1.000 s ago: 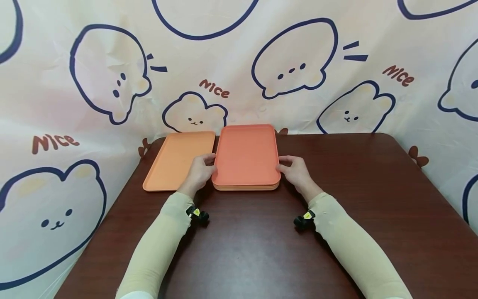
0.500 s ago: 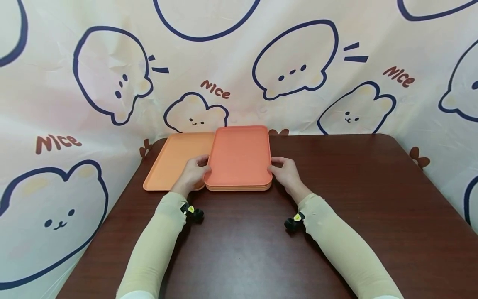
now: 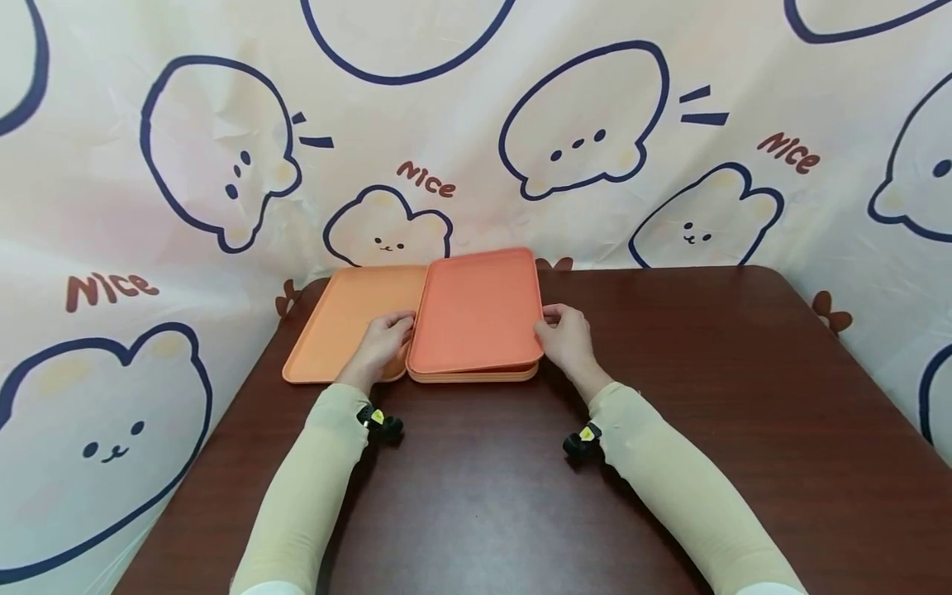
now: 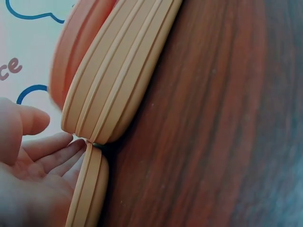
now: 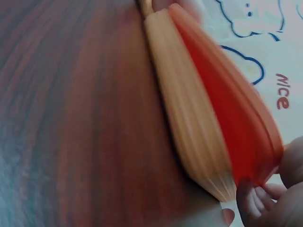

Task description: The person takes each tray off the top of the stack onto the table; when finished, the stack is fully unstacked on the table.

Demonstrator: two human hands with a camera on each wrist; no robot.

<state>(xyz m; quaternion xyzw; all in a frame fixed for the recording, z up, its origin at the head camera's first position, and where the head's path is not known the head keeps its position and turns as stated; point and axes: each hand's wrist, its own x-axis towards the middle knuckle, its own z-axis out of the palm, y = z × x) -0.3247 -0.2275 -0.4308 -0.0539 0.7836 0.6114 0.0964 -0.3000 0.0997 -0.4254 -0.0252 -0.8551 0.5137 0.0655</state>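
A coral tray [image 3: 476, 310] lies tilted over a stack of pale orange trays [image 3: 472, 378], its right side raised and its left side low. My right hand [image 3: 568, 335] pinches the coral tray's raised right edge; the right wrist view has the thumb above and fingertips [image 5: 246, 194] below it. At the stack's left side is my left hand [image 3: 383, 340]. In the left wrist view its thumb stands apart from the coral rim [image 4: 71, 56], and its extended fingers reach behind the tray edges, tips partly hidden.
Another light orange tray [image 3: 335, 330] lies flat at the left, against the stack's left side; its edge shows more than one layer in the left wrist view. All rest on a dark brown wooden table [image 3: 476, 487]. A cartoon-printed cloth [image 3: 476, 124] hangs behind.
Both hands first shifted the stack left until it met the left tray. Since then the right hand has raised the coral tray's right side, and the left hand has loosened from the edge.
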